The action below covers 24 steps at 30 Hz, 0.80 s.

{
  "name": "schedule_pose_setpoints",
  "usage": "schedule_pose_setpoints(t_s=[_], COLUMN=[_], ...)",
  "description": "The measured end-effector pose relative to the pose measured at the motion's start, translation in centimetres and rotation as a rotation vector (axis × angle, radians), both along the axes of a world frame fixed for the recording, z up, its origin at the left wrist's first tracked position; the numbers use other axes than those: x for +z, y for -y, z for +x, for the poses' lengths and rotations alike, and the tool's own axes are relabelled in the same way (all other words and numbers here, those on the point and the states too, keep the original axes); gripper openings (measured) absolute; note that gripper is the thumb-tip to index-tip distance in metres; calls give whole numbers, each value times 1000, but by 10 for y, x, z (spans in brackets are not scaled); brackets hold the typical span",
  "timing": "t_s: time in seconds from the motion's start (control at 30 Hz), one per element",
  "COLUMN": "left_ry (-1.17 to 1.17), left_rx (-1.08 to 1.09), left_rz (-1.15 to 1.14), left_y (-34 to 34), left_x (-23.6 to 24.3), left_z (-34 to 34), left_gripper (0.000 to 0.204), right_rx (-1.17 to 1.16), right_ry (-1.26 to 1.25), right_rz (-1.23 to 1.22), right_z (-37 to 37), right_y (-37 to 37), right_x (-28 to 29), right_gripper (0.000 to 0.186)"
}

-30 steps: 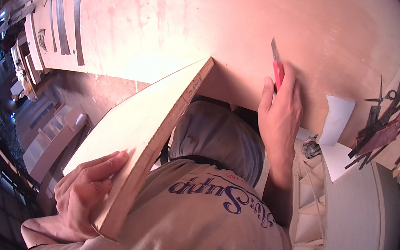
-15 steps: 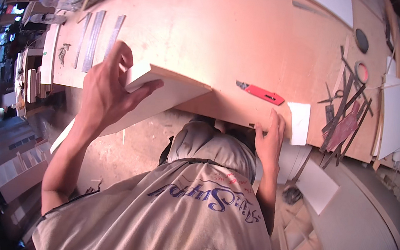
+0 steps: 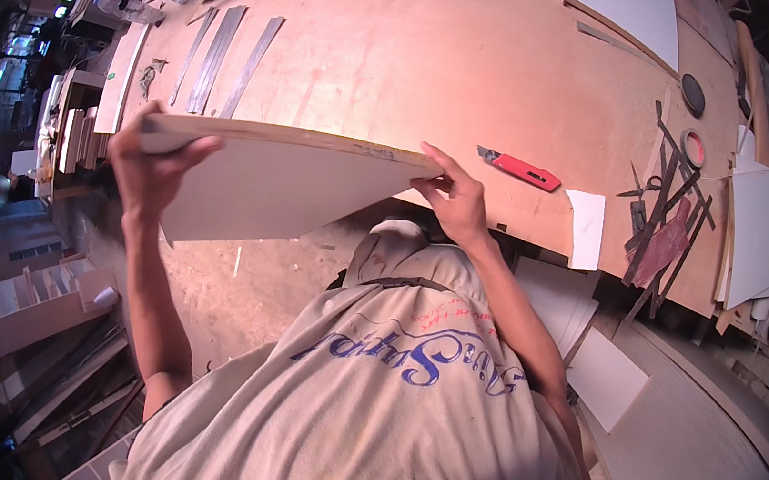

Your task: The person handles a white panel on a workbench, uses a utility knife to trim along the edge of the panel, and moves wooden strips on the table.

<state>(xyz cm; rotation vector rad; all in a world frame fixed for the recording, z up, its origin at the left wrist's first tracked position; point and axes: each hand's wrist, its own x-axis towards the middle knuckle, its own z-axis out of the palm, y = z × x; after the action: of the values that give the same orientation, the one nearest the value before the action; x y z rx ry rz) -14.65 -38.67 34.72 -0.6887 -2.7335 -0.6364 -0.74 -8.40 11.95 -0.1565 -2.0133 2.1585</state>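
Note:
A white board with a bare wood-coloured edge is tilted at the near side of the workbench, its upper edge running between my hands. My left hand grips the board's left end, thumb on the white face. At the right end my right hand pinches the corner between thumb and fingers. To the right of that hand, a red utility knife lies on the bench with its blade out. Beside the knife is a small white piece at the bench's front edge.
Thin metal-grey strips lie at the bench's left. On the right are dark strips, scissors, a roll of tape and a dark oval object. A large white panel rests at the back right.
My right hand has left the bench edge and taken hold of the board's right corner. The board has turned, its edge now running across in front of me, left hand still on it.

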Motion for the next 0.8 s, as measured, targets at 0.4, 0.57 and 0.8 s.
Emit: schedule_pose_setpoints(t_s=[0.4, 0.57, 0.8], left_ry=[-153, -193, 74], left_rx=[63, 95, 205], left_rz=[425, 459, 238], left_y=[142, 139, 85], left_x=[109, 126, 102], left_z=[20, 24, -20], left_gripper=[90, 101, 64], right_rx=[-237, -380, -1], right_ry=[-746, -380, -21], right_rz=[28, -24, 1257], right_z=[42, 40, 31], right_y=[3, -31, -102], right_x=[108, 45, -93], right_gripper=[52, 75, 51])
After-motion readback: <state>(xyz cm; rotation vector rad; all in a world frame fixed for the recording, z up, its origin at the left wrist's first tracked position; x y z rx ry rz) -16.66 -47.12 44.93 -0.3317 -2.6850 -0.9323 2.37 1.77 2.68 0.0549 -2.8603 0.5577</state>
